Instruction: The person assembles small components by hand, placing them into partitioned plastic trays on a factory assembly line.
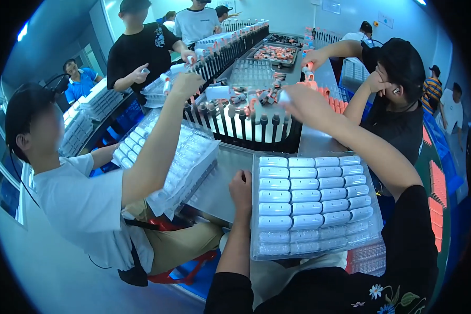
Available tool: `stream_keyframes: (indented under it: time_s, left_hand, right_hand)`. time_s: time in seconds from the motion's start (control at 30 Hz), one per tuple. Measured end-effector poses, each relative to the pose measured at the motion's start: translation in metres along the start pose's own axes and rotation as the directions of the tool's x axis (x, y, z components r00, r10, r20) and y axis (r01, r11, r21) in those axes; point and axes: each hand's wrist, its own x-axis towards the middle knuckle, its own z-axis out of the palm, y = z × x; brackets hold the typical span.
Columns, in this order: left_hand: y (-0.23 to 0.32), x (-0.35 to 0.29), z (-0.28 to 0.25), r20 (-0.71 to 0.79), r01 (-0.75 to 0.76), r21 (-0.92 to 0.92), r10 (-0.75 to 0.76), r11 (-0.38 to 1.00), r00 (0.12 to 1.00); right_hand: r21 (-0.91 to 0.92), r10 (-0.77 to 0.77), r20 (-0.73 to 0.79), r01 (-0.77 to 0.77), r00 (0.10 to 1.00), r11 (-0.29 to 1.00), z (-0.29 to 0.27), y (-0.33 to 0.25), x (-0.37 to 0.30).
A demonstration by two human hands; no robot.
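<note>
My right hand [309,107] reaches forward over the near end of the rack, its fingers pinching a small white piece [284,97], blurred by motion. My left hand [240,189] rests as a fist on the metal table, just left of a clear plastic tray [255,235]; nothing shows in it. The tray leans toward me at the table's edge. Rows of glossy white rounded casings [305,196] fill its far part, while its nearest rows hold none. In front stands a curved rack of black upright posts [264,125], with orange and grey parts [254,98] behind it.
On the left, a co-worker in white [83,193] reaches over the rack beside another tray of white casings [167,152]. At right, a co-worker in black [397,115] handles orange parts. A bin of orange pieces [273,53] lies farther back. Stacked trays [369,257] stand below my tray.
</note>
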Motion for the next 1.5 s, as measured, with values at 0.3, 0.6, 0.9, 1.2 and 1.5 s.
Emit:
stream_keyframes:
  time_s: [0.3, 0.6, 0.9, 1.2, 1.5]
  left_hand:
    - [0.005, -0.013, 0.009, -0.036, -0.004, -0.025, 0.003, 1.000, 0.999]
    - [0.009, 0.007, 0.003, 0.000, -0.079, -0.094, 0.079, 0.992, 0.997]
    - [-0.007, -0.004, 0.004, 0.008, -0.070, -0.018, 0.070, 0.997, 0.998]
    - [-0.043, 0.010, 0.025, 0.102, 0.074, -0.250, -0.050, 0.965, 0.994]
    - [0.012, -0.001, 0.012, 0.039, 0.011, -0.047, -0.009, 0.999, 0.999]
  right_hand:
    - [-0.214, 0.355, 0.124, -0.324, 0.927, 0.921, 0.086, -0.028, 0.060]
    - [0.296, -0.155, 0.304, 0.062, 0.940, 0.953, 0.000, -0.128, -0.094]
    - [0.182, -0.233, 0.540, 0.159, 0.809, 0.970, -0.031, -0.182, -0.140]
    - [0.243, -0.188, 0.619, 0.043, 0.763, 0.969, -0.027, -0.171, -0.113]
    - [0.339, 0.081, 0.229, -0.158, 0.970, 0.928, -0.093, -0.086, -0.073]
